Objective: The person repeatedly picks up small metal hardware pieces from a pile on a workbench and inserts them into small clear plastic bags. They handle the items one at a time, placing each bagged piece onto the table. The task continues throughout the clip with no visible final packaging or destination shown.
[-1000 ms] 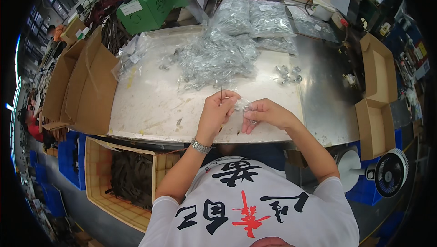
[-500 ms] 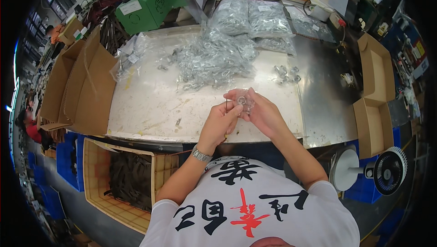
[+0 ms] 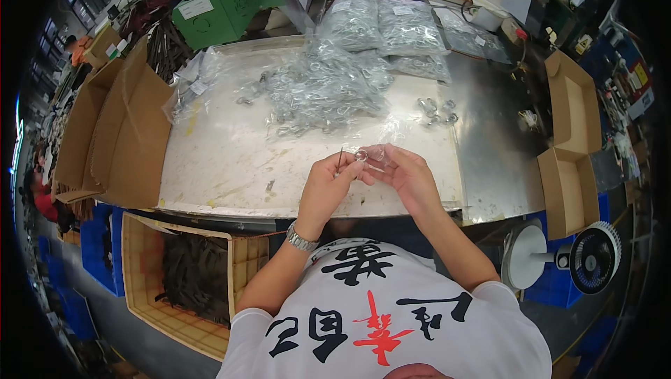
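Observation:
Between the thumb and fingers of my left hand (image 3: 325, 185) is a shiny metal ring (image 3: 361, 155). A thin dark rod (image 3: 340, 158) also sticks up from that hand; what it belongs to is hidden. My right hand (image 3: 414, 182) is closed on a small clear plastic bag (image 3: 378, 152), just right of the ring. Both hands are close together above the pale worktop (image 3: 217, 176). Beyond them lies a large heap of small clear bags with metal parts (image 3: 328, 89). Several loose metal fittings (image 3: 437, 111) lie to the right of the heap.
Bigger filled bags (image 3: 412, 26) stand behind the heap. An open cardboard box (image 3: 129, 127) is at the left, another (image 3: 573, 113) at the right. A green machine (image 3: 217, 19) stands far left. Below the table edge are a yellow crate (image 3: 178, 316) and a fan (image 3: 594, 257).
The metal ring, earlier behind or inside the clear plastic, now shows bare in my left hand. My right hand has drawn the bag slightly away to the right.

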`<state>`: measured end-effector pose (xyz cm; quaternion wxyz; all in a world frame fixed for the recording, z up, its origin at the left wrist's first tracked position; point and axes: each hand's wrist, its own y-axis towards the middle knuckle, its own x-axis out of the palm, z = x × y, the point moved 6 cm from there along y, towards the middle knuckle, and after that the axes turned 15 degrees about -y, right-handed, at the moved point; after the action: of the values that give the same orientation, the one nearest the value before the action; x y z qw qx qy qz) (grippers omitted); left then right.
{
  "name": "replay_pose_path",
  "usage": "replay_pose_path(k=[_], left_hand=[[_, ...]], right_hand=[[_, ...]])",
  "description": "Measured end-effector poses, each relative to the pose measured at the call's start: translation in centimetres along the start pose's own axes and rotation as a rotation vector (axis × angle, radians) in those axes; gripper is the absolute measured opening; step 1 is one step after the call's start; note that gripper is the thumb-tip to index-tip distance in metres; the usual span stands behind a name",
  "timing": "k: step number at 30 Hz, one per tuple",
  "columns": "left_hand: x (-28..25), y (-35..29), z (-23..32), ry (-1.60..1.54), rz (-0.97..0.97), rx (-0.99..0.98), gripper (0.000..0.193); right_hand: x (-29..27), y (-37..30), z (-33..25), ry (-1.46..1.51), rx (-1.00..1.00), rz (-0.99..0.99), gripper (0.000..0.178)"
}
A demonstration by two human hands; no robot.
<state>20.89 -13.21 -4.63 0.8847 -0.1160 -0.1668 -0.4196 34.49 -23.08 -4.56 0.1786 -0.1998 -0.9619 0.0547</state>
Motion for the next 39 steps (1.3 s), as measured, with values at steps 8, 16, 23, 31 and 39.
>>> replay_pose_path(k=[8, 16, 23, 31, 39], left_hand=[[-0.5, -1.4, 1.5, -0.012, 0.109, -0.027, 0.019], [0.2, -1.7, 1.8, -0.053, 0.208, 0.136, 0.018], [1.4, -1.7, 1.3, -0.078, 0.226, 0.185, 0.031], [1.6, -1.5, 0.9, -0.121, 0.179, 0.107, 0.039], [1.7, -1.6, 1.1, -0.091, 0.182, 0.105, 0.035]], right_hand=[[0.7, -0.3, -0.8, -0.027, 0.010, 0.064, 0.042], [1.3, -0.1, 0.1, 0.012, -0.037, 0.009, 0.041], [1.3, -0.2, 0.9, -0.005, -0.060, 0.061, 0.041], [0.4, -0.1, 0.4, -0.038, -0.091, 0.084, 0.043], [0.6, -0.1, 0.2, -0.094, -0.116, 0.118, 0.042]])
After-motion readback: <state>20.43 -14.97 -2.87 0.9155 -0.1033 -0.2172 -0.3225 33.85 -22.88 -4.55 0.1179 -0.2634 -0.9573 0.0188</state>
